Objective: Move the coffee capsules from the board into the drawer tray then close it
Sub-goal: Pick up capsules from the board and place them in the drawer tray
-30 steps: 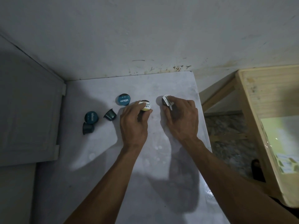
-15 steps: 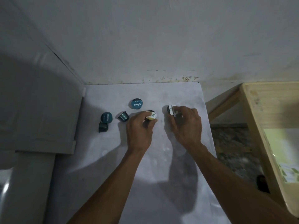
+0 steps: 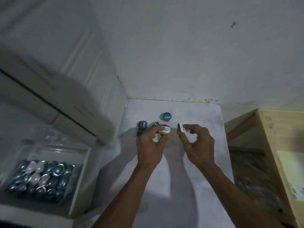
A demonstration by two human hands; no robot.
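Two capsules going up: I'm seeing the left hand (image 3: 150, 145) pinching the yellow-lidded capsule (image 3: 165, 130), the right hand (image 3: 196, 142) pinching the white-lidded capsule (image 3: 181, 127).

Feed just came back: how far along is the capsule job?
Done: clear drawer tray already holds many capsules. In hand: left hand pinches a yellow-lidded capsule, right hand a white-lidded capsule. Left: several teal capsules on the white board; tray open.

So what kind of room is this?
Probably a kitchen or pantry corner at home. A white board sits against a stained wall, an open drawer tray is full of coffee capsules, and a wooden frame stands beside it.
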